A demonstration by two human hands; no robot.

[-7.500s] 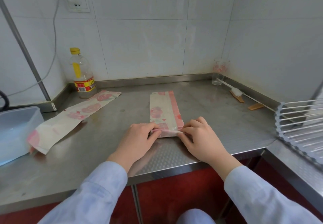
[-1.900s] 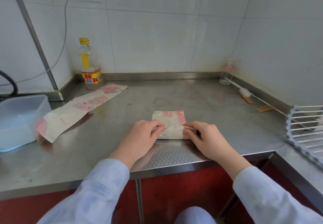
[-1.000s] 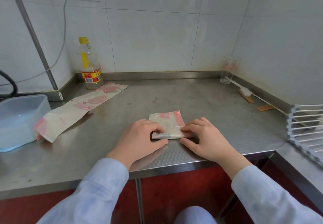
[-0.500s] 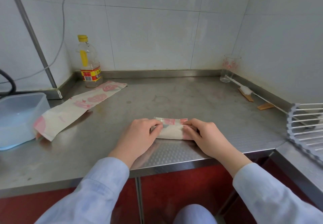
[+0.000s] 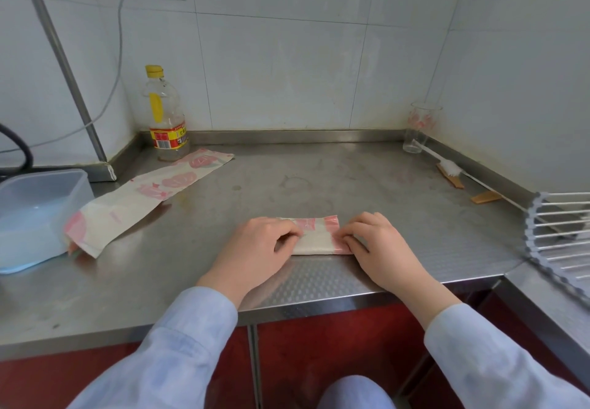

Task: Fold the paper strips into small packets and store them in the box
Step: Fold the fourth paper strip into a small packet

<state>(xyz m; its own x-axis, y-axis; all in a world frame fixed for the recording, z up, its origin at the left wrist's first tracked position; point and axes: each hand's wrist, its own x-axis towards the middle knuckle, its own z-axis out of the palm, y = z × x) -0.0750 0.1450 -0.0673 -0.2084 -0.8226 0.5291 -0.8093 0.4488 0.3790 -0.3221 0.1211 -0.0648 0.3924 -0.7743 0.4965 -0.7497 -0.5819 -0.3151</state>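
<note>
A folded paper packet (image 5: 314, 239), white with pink print, lies flat on the steel counter (image 5: 319, 185) near its front edge. My left hand (image 5: 255, 249) presses on its left end, fingertips curled onto the paper. My right hand (image 5: 380, 246) pinches and presses its right end. A second paper strip (image 5: 150, 195), unfolded, lies diagonally at the left; its near end rests against a translucent blue plastic box (image 5: 35, 214) at the far left.
A bottle with a yellow cap (image 5: 166, 121) stands at the back left, a drinking glass (image 5: 419, 128) in the back right corner. A white brush (image 5: 453, 169) and wooden sticks lie along the right wall. A wire rack (image 5: 562, 233) sits at the right.
The long strip in front of me has been folded over several times into a short packet. In the last half second both hands pressed it flat, hardly moving.
</note>
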